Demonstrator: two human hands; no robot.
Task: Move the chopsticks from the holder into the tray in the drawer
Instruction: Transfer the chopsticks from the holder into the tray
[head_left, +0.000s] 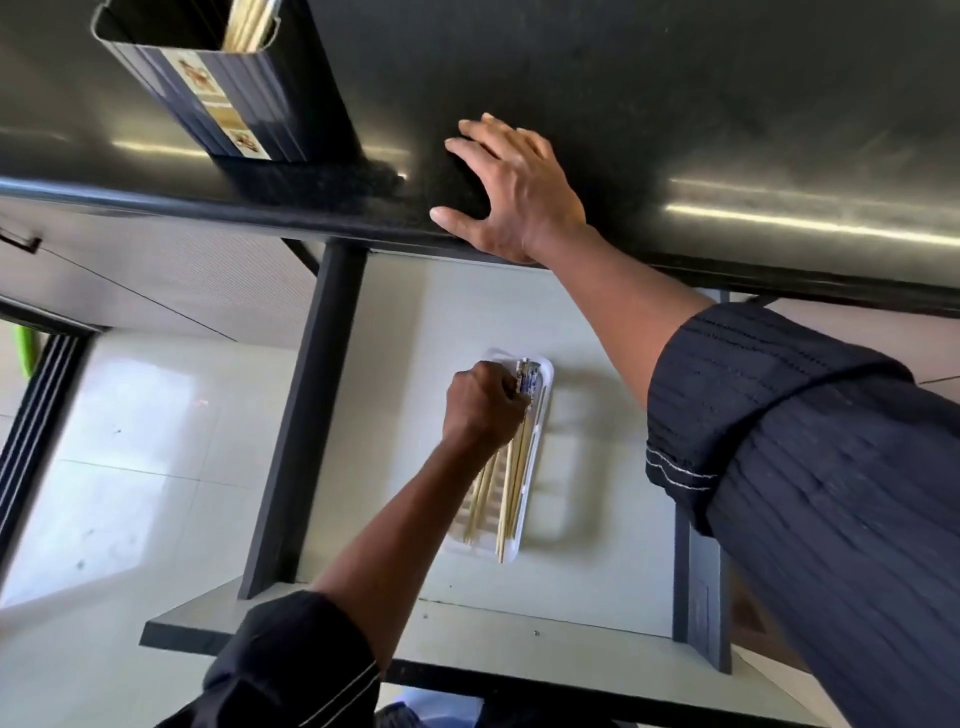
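A: What does your left hand (480, 405) do?
B: It is fisted on a chopstick bundle (511, 467) inside one tray (540, 384) in the drawer (597, 467).
A: Your right hand (511, 192)?
B: Spread flat on the tabletop (675, 104) near one holder (228, 93).

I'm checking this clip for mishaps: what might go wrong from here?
Some pale wooden chopsticks poke past the white plastic tray's near end, so they may slide out into the drawer. More chopsticks remain in the dark ribbed holder near the black counter edge; a careless grab might tip it.
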